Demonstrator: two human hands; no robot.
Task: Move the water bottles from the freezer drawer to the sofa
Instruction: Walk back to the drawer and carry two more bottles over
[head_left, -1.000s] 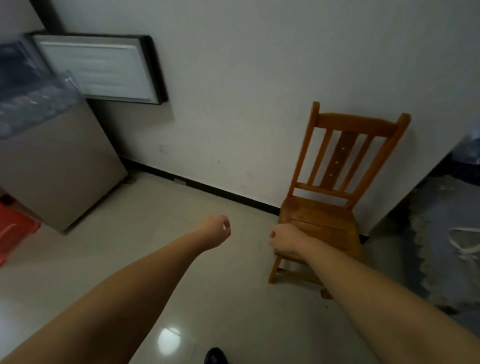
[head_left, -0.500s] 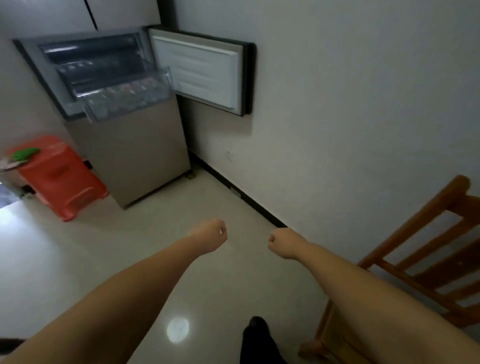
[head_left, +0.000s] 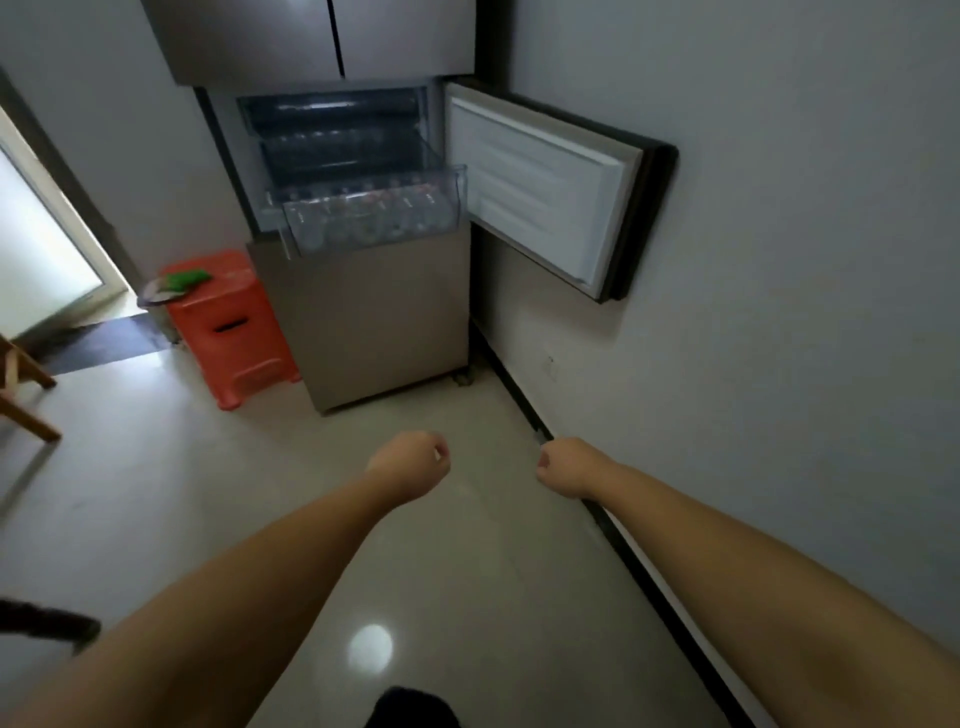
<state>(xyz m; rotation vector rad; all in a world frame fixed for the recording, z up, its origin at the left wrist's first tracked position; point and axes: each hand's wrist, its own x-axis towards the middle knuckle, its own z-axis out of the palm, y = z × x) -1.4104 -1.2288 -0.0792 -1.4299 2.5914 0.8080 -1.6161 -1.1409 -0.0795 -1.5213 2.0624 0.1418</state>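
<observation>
The fridge stands ahead with its freezer door swung open to the right. A clear freezer drawer is pulled out, and several water bottles with red caps lie inside it. My left hand and my right hand are stretched out in front of me over the floor, well short of the fridge. The fingers of both are curled in and hold nothing. The sofa is out of view.
An orange plastic stool with a green item on top stands left of the fridge. A wooden chair leg shows at the far left. The white wall with a black skirting runs along my right. A doorway opens at the left.
The view has swung left from the wooden chair to face the fridge, which is now centred and nearer. Both hands stay curled and empty in front of me.
</observation>
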